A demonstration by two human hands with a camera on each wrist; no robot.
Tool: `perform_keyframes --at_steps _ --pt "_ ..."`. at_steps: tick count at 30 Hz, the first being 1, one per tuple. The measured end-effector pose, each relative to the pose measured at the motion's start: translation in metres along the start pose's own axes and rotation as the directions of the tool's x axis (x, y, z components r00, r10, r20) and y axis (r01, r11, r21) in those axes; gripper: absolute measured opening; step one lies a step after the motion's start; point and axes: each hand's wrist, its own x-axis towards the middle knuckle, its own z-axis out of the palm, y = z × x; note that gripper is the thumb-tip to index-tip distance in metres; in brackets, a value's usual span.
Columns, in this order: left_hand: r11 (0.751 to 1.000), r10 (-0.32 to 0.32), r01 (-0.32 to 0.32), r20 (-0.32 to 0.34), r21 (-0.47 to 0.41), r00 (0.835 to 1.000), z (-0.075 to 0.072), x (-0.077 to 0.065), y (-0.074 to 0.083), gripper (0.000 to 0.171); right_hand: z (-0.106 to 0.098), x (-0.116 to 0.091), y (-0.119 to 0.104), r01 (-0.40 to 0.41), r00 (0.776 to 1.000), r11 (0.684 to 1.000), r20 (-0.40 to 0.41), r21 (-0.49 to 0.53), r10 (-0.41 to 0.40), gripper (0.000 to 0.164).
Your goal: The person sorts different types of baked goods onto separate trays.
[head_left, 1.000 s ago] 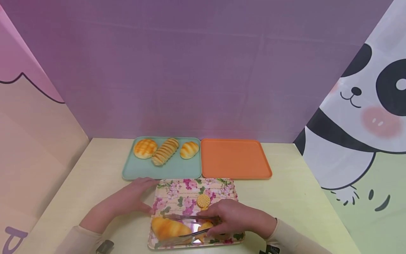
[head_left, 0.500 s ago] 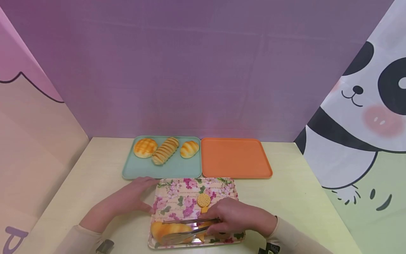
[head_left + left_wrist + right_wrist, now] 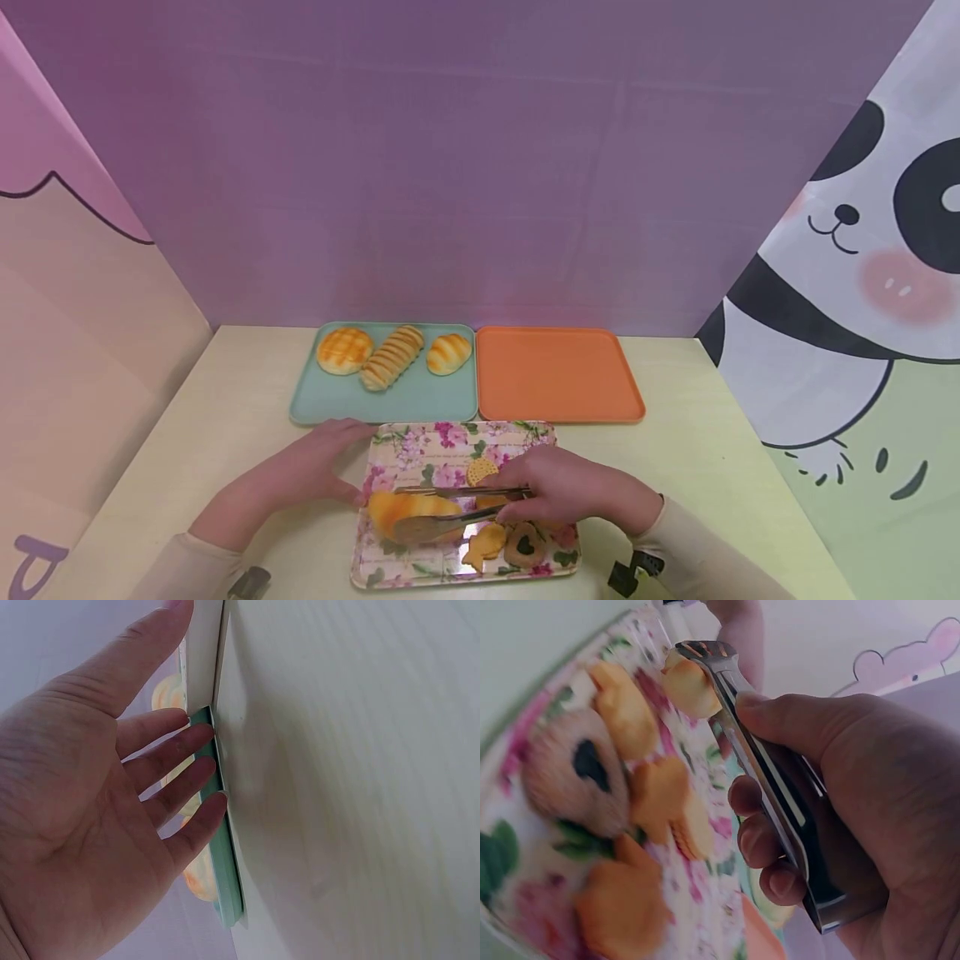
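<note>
My right hand point(image 3: 570, 492) grips a pair of metal tongs point(image 3: 431, 528), thumb on one arm and fingers curled round the other. Between the tongs' ends sits a golden-striped, tapered bread roll point(image 3: 405, 506), over the left part of a floral tray point(image 3: 408, 454). In the right wrist view the same bread point(image 3: 690, 688) shows at the tongs' far end. My left hand point(image 3: 322, 462) stays at the tray's left edge, its fingers extended and apart with the thumb near the rim. The left wrist view shows its palm side with nothing held.
On the floral tray lie a round cracker point(image 3: 480, 470), a fish-shaped biscuit point(image 3: 486, 543) and a ring-shaped piece with a dark heart point(image 3: 525, 546). Behind stand a green tray point(image 3: 322, 404) with three breads and a bare orange tray point(image 3: 558, 375), side by side.
The tongs have closed in on the bread roll, and it has shifted away from me and slightly right with my right hand. The fish-shaped biscuit is now uncovered. My left hand stays put.
</note>
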Motion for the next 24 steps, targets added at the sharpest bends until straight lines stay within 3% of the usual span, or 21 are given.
perform_keyframes --at_steps 13,24 --pt "1.0 0.014 -0.014 -0.013 0.007 1.0 -0.002 -0.002 0.001 0.104 -0.048 0.007 0.024 -0.12 0.989 0.991 -0.096 -0.06 0.114 0.046" --pt "1.0 -0.004 0.004 -0.004 -0.002 1.0 0.002 0.0 -0.001 0.107 -0.076 0.032 0.054 -0.181 0.98 0.982 -0.088 -0.047 0.176 0.047"
